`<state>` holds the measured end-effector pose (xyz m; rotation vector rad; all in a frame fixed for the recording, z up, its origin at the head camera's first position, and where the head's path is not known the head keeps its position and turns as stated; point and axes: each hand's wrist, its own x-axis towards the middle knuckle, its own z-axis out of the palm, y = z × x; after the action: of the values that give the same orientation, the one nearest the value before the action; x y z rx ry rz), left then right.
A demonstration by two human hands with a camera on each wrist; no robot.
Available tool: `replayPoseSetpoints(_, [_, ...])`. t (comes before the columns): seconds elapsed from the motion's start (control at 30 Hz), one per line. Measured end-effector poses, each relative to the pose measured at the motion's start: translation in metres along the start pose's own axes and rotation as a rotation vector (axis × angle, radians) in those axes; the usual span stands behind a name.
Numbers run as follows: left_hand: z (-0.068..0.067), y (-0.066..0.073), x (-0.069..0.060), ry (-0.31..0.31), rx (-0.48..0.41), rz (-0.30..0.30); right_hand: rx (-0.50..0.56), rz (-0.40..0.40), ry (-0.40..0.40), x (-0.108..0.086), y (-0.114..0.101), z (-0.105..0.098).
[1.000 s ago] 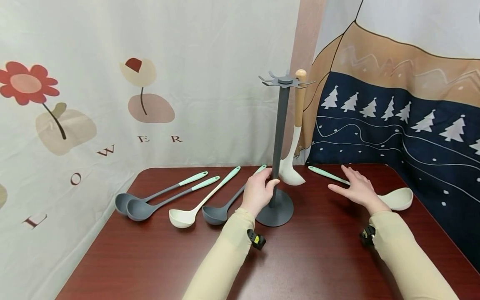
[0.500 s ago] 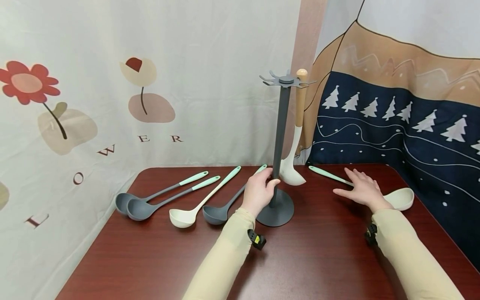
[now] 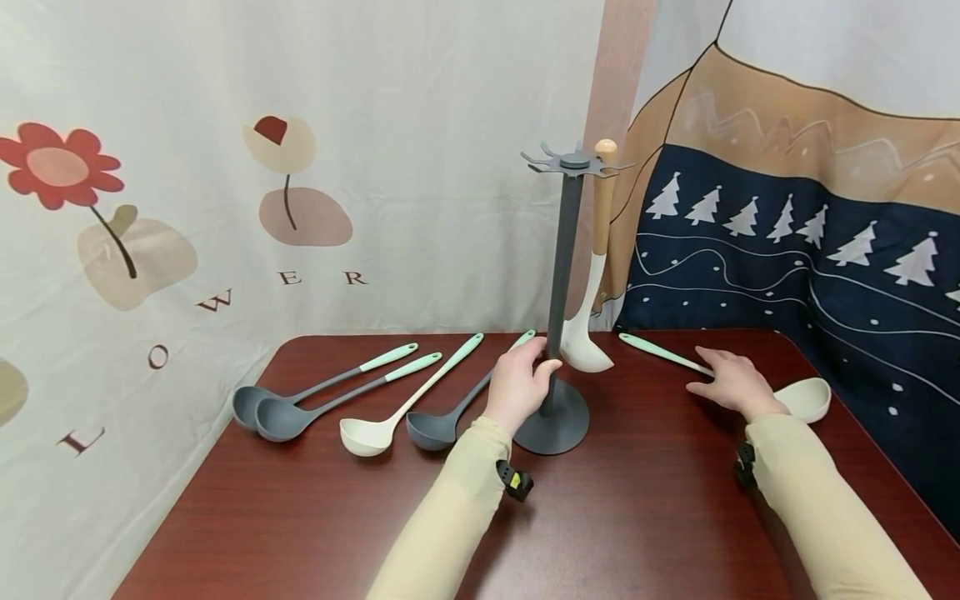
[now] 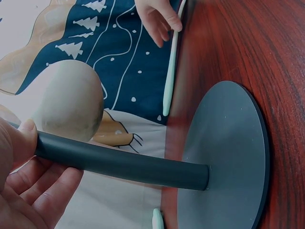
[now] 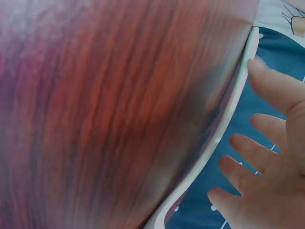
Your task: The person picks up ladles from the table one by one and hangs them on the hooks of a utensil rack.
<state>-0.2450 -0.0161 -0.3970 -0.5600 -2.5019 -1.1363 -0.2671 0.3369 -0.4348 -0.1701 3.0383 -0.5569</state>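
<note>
My left hand (image 3: 516,385) grips the lower pole of a dark grey utensil stand (image 3: 565,267), thumb on one side and fingers on the other in the left wrist view. From the stand's hooks hangs a white ladle with a wooden handle (image 3: 587,350). On the right, my right hand (image 3: 733,385) hovers over a cream ladle (image 3: 806,400) with a mint-green handle, its fingers spread and loosely bent. The right wrist view shows the thumb at or just by the ladle's handle (image 5: 233,105); whether it touches is unclear.
Left of the stand lie two grey ladles (image 3: 281,419) side by side, a cream ladle (image 3: 367,437) and another grey ladle (image 3: 432,431), all with mint-green handles. They rest on a dark red wooden table (image 3: 300,517). Patterned cloth (image 3: 450,167) hangs behind.
My right hand has moved slightly right and down toward the cream ladle, its fingers bending a little more. My left hand keeps its hold on the stand.
</note>
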Motion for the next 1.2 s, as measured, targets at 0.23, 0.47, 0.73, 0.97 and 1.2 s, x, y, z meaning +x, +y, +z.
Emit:
replayPoseSetpoints(0.23, [0.001,0.0007,-0.0004,-0.003,-0.003,-0.006,-0.031,0.036,-0.024,-0.0018,0.0011,-0.0002])
replayPoseSetpoints(0.47, [0.0002,0.0014,-0.0005,0.002,-0.001,0.002,-0.037,0.051,0.019,-0.0024,0.0021,0.001])
replayPoseSetpoints(0.73, [0.0014,-0.0001,0.0003,0.004,0.005,-0.001,-0.019,0.118,0.045,0.0001,0.0018,0.0009])
replayPoseSetpoints(0.97, [0.0015,-0.0002,0.0004,0.003,0.001,-0.013,0.021,0.174,0.017,-0.0003,-0.0004,-0.0035])
replayPoseSetpoints(1.2, [0.0012,-0.0016,0.0,0.005,0.007,-0.001,0.022,0.173,0.026,-0.0024,0.0003,-0.0031])
